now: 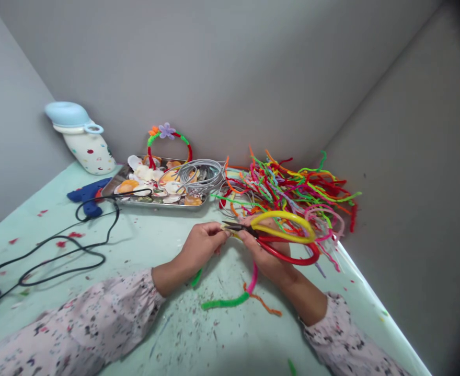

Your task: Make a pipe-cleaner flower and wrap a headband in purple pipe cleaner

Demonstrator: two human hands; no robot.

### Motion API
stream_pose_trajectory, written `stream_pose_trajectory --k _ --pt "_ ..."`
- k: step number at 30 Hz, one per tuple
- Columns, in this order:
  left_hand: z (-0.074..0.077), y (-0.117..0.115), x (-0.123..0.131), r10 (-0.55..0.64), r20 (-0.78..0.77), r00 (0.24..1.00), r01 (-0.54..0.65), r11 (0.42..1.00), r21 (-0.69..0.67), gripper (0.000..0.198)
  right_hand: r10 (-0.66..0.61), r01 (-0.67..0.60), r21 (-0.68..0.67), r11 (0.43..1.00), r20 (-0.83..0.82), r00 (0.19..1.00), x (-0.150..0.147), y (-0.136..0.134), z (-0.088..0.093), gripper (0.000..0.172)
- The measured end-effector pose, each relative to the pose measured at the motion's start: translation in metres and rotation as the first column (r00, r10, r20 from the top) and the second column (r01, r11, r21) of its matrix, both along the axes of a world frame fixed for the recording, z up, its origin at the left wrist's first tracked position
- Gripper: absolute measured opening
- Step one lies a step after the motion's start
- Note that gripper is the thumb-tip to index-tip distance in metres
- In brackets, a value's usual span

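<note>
My right hand [267,256] grips a pair of scissors [285,237] with one yellow and one red handle loop. Their short dark blades point left toward my left hand [200,244]. That hand pinches a small pale piece right at the blade tips; I cannot make out what it is. Both hands hover just above the pale green table [144,250]. Below them lie cut pipe-cleaner bits: a green one [224,303], a pink one [252,277] and an orange one [267,307].
A heap of colourful pipe cleaners [288,188] lies at the back right. A metal tray [136,201] holds shells and coiled grey wire [198,175], with a decorated hoop [169,137] behind. A blue glue gun [87,196], its black cable [57,250] and a white jug [83,138] sit left.
</note>
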State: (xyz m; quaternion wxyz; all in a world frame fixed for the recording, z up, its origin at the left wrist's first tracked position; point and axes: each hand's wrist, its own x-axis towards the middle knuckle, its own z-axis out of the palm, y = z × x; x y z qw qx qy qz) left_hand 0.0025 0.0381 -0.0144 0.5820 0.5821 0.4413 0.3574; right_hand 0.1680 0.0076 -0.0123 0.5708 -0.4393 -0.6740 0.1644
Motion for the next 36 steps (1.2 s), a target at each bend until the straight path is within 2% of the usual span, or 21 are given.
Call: stream_pose_trajectory --k 3,7,14,16,21,25,29,34,36 --pt "0.000 0.000 0.000 -0.001 0.005 1.000 0.001 1.000 -0.008 0.023 -0.024 0.024 0.011 1.000 -0.008 1.000 0.001 0.000 -0.001 0.022" --pt "0.000 0.000 0.000 0.005 0.007 1.000 -0.005 1.000 -0.002 0.024 0.018 -0.019 -0.022 1.000 -0.026 0.999 0.000 0.001 0.000 0.021" --pt "0.000 0.000 0.000 0.003 0.008 1.000 -0.003 1.000 0.009 0.022 0.022 -0.023 -0.016 1.000 -0.056 0.998 -0.002 0.001 0.001 0.022" --pt "0.001 0.000 0.000 0.006 0.004 1.000 -0.006 1.000 0.009 0.023 0.037 -0.038 -0.028 0.999 -0.035 0.999 -0.002 0.001 0.002 0.020" --pt "-0.001 0.000 0.000 0.004 0.014 1.000 -0.004 1.000 0.000 0.022 -0.031 0.031 0.040 0.999 -0.013 0.999 -0.001 0.001 0.006 0.021" --pt "-0.001 0.000 0.000 0.008 0.005 1.000 -0.008 1.000 0.001 0.022 -0.014 0.013 0.017 1.000 0.056 0.998 0.000 0.000 0.005 0.020" --pt "0.001 0.000 0.000 0.014 -0.003 1.000 -0.014 1.000 -0.023 0.022 -0.069 0.064 0.060 0.996 0.079 0.995 0.002 0.000 0.008 0.019" --pt "0.002 0.000 0.001 0.022 0.003 1.000 -0.022 0.999 -0.038 0.022 -0.008 0.006 0.014 1.000 0.142 0.990 0.004 0.001 0.008 0.018" --pt "0.002 0.000 0.001 0.022 0.002 1.000 -0.022 0.999 -0.041 0.022 -0.041 0.037 0.026 0.999 0.155 0.987 0.004 0.000 0.005 0.019"
